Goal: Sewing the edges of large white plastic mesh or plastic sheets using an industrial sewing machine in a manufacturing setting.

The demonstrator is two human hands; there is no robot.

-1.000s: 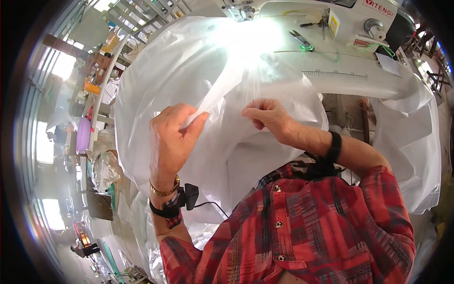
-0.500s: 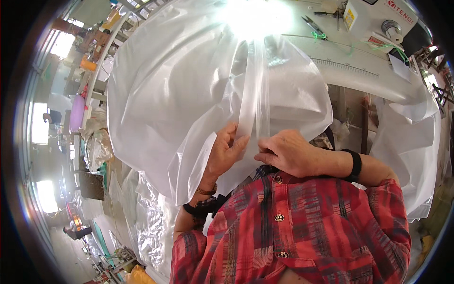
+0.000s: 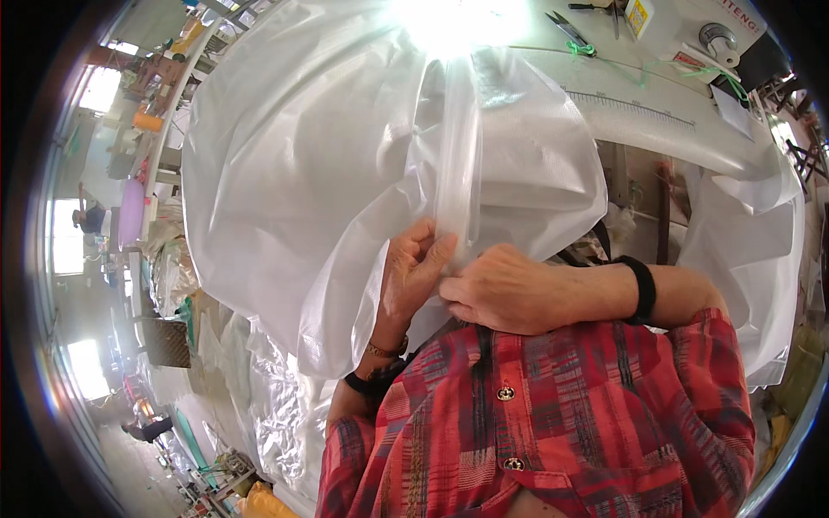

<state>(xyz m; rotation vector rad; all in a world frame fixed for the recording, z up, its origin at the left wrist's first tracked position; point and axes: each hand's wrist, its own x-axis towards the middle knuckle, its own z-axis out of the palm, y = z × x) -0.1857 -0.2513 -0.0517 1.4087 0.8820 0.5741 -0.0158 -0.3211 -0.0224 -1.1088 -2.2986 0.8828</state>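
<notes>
Pinched: left hand [image 3: 417, 272] has thumb and fingers nearly together on the left edge of a folded white strip [image 3: 458, 155], mid-frame. Right hand [image 3: 509, 289] just beside it, fingers curled in at the strip's lower end; fingertips hidden, can't tell what they hold. Red plaid shirt [image 3: 553, 397] fills lower centre; black band [image 3: 642, 292] on right wrist. Strip's long axis runs nearly upright in frame, lower end at the 2 hands, upper end pointing to the bright glare [image 3: 453, 22] at top centre. White translucent sheet [image 3: 285, 198] billows to both sides of it, wider toward the left, creases fanning out from the glare. Beyond, upper right: printed scale [image 3: 635, 110] slanting down rightward, 1 pair of scissors [image 3: 570, 32] with blades toward upper left, white machine body [image 3: 691, 30]. Far left: purple object [image 3: 131, 211], bright windows [image 3: 67, 237].
</notes>
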